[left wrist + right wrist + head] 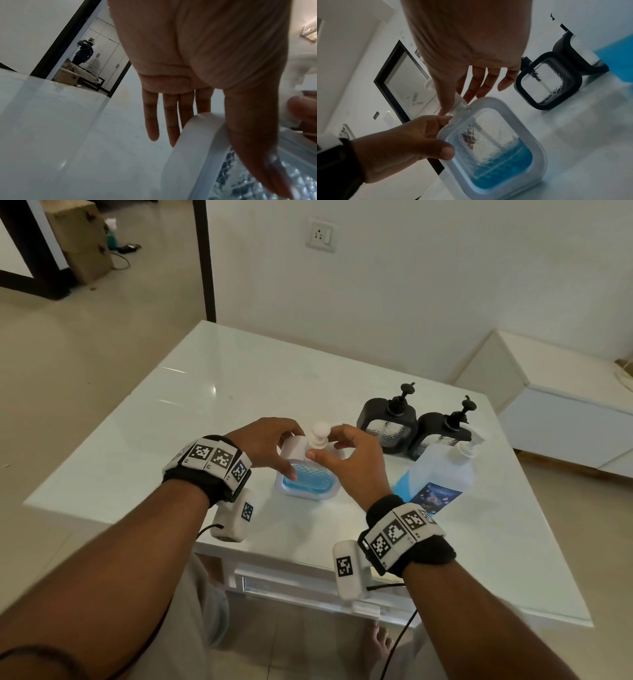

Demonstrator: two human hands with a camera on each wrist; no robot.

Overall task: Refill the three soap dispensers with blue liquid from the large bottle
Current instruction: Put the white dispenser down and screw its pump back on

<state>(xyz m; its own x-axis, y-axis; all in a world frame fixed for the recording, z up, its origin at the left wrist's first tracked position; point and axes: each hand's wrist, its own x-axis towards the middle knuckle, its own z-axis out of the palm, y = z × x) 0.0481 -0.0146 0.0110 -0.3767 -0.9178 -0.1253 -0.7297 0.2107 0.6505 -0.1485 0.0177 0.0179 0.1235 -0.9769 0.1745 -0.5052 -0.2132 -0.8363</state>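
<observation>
White dispenser (pixel 308 477) stands upright on the glass-topped table (pixel 137 474), near the front edge, partly filled with blue liquid in its lower part. Its white pump cap (pixel 319 436) sits at the neck; whether the cap is fully seated cannot be determined, since fingers cover the collar in both the head and right wrist views.

Left hand (pixel 270 446) holds the dispenser's upper left shoulder: thumb pressed on the front window, fingers reaching behind the body. In the left wrist view those fingers hang nearly straight and slightly apart behind the white rim, so the hold is a light clasp between thumb and fingers. Their tips are hidden behind the body.

Right hand (pixel 352 463) pinches the pump cap at its collar, thumb on the near side and index finger on the far side; the remaining fingers are spread loosely and touch nothing visible.

Two black dispensers (pixel 388 422) (pixel 442 433) stand side by side, touching, behind and to the right of the white one. Their windows appear clear of blue liquid, though the reflective patterned glass makes this uncertain.

Large bottle (pixel 435 474) stands just in front of the black pair, to the right of the right wrist, part-filled with blue liquid. Its base is hidden by the wrist band (pixel 404 532).
</observation>
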